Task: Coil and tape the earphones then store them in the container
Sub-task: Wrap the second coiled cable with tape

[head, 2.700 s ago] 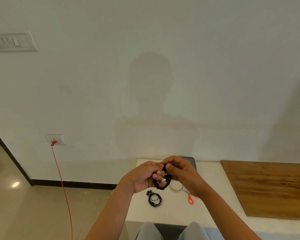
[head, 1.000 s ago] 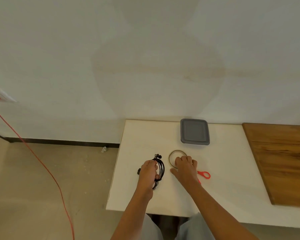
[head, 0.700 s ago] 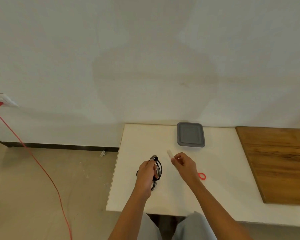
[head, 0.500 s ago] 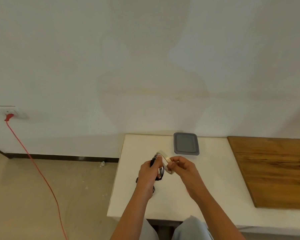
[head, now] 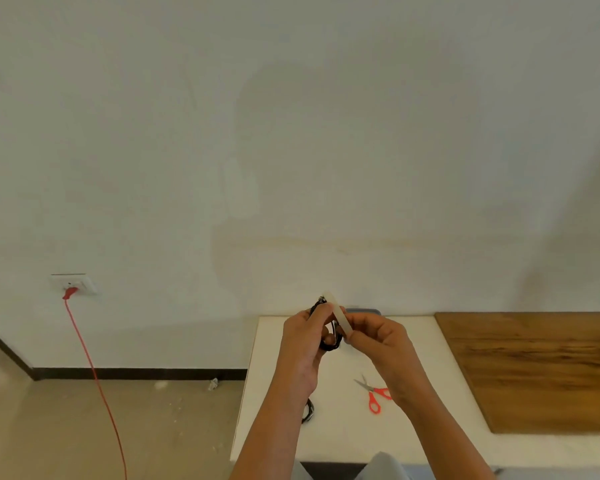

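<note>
Entry: on our white table [head: 343,439] lies a second black earphone coil [head: 309,412], partly hidden under our left forearm, with red-handled scissors [head: 374,398] near it. Raised above the table, our left hand [head: 303,344] curls its fingers round the coiled earphones [head: 333,344]. Our right hand [head: 378,337] pinches a pale tape strip [head: 338,315] just beside that coil. Beyond them, the grey container [head: 365,311] stands by the wall.

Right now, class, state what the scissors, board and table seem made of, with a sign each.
Scissors: red handles look plastic, grey blades metal. Board: probably wood or veneer, brown streaked grain, matte. Table: smooth off-white top, maybe laminate; unclear.
</note>
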The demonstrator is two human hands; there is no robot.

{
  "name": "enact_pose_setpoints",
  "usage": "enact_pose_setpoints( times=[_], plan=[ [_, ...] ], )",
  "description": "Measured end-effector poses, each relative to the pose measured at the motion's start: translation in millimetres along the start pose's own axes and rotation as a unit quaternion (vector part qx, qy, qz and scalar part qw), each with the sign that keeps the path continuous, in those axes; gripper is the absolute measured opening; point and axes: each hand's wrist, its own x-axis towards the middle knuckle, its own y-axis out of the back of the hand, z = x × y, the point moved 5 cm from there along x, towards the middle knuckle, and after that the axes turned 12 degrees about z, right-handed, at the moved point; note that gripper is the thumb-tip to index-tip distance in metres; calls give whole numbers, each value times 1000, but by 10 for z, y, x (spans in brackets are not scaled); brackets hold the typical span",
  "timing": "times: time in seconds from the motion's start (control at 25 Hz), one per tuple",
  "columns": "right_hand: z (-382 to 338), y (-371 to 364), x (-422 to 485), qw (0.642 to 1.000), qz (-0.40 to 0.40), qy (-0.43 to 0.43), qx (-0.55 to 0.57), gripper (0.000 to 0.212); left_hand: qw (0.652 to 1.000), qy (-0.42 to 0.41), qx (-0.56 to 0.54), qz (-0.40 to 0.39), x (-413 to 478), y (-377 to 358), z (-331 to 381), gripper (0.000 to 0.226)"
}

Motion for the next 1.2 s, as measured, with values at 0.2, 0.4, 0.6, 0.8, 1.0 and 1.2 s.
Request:
enact_pose_setpoints(
  times=[0.2,0.4,0.6,0.8,1.0,1.2],
  plan=[
    [-249,46,-300,999,30,12,22,13,999,-27,-34,-11,-408,4,110,22],
    [-439,33,-473,997,59,14,46,22,996,-89,-28,-15,-706,-12,201,9],
    [-566,31,-596,998,38,37,44,20,994,-97,-53,-6,-869,41,316,11],
    [-669,26,-732,994,33,87,54,20,992,-69,-105,0,-1003,75,412,12],
    [-764,6,-837,993,38,96,64,19,990,-58,-126,-4,-1090,112,475,9],
    [-913,-11,-890,990,37,123,64,22,987,-69,-145,-22,-1166,118,561,13]
  ],
)
